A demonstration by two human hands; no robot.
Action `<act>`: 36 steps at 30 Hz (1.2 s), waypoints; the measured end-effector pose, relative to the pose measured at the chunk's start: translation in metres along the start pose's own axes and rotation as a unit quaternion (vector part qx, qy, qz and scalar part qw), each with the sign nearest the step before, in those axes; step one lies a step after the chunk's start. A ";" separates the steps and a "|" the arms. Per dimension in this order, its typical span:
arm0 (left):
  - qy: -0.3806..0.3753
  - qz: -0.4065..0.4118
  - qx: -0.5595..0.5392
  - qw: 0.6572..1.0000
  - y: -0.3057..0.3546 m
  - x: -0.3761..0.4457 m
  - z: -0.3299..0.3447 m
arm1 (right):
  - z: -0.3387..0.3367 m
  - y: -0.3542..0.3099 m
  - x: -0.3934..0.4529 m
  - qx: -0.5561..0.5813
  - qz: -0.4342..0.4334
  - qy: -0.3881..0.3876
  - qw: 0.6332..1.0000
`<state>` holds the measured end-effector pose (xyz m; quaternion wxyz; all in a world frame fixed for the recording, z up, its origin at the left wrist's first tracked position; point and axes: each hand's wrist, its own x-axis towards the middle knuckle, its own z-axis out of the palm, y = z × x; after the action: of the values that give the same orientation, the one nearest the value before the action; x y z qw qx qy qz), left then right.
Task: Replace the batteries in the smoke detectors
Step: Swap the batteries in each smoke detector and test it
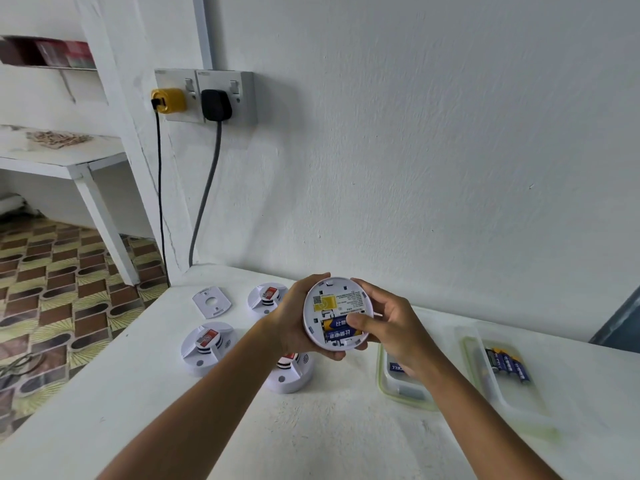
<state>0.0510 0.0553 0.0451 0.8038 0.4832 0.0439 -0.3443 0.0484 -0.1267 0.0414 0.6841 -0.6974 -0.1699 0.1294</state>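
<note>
Two blue batteries (pixel 341 330) sit side by side in the bay of the smoke detector (pixel 337 313) I have lifted off the white table (pixel 311 431), its back turned to me; my left hand (pixel 294 317) cups it from the left with fingers curled round its rim, and my right hand (pixel 388 327) holds its right edge while the thumb presses on the upper battery; whether I am seating that cell or prying it out I cannot tell, though I judge this detector to be mid-swap; the next move calls for a firm thumb push along the cell, with my left hand keeping the disc from twisting, then the back plate on. Counting outward from the held detector: three more detectors lie face up on the table, one (pixel 266 299) just beyond it to the left, one (pixel 207 348) well to its left, one (pixel 291 374) directly beneath it and partly hidden; one loose mounting plate (pixel 212 301) lies left of the far one; right of the held detector stand two clear containers, the nearer (pixel 398 386) showing one battery for certain behind my wrist, the farther (pixel 512 393) holding what look like four blue cells (pixel 507 365), though blur makes that count unsure.
</note>
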 end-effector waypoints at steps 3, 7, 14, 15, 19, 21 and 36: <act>0.017 -0.003 -0.018 1.000 0.002 -0.007 -0.013 | 0.012 0.001 0.007 0.004 0.008 -0.001 1.000; 0.055 0.004 -0.036 0.998 0.006 -0.021 -0.038 | 0.036 -0.004 0.019 0.006 0.024 -0.032 0.999; 0.157 0.110 -0.075 0.979 0.022 -0.096 -0.107 | 0.120 0.005 0.076 -0.022 0.039 0.024 0.999; 0.173 0.122 -0.112 0.971 0.023 -0.110 -0.123 | 0.137 0.009 0.089 -0.033 0.041 0.025 0.998; 0.264 0.219 -0.241 0.908 0.015 -0.144 -0.183 | 0.194 0.030 0.141 -0.171 0.015 -0.001 0.985; 0.265 0.253 -0.281 0.887 0.004 -0.158 -0.210 | 0.219 0.042 0.166 -0.274 0.001 -0.029 0.961; 0.186 0.304 -0.283 0.890 -0.051 -0.174 -0.270 | 0.270 0.086 0.218 -0.561 0.059 -0.090 0.821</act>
<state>-0.0405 0.3472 -0.0661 0.9490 0.2799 0.1391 0.0401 0.1401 0.2089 -0.0418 0.1473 -0.9546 -0.2326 0.1142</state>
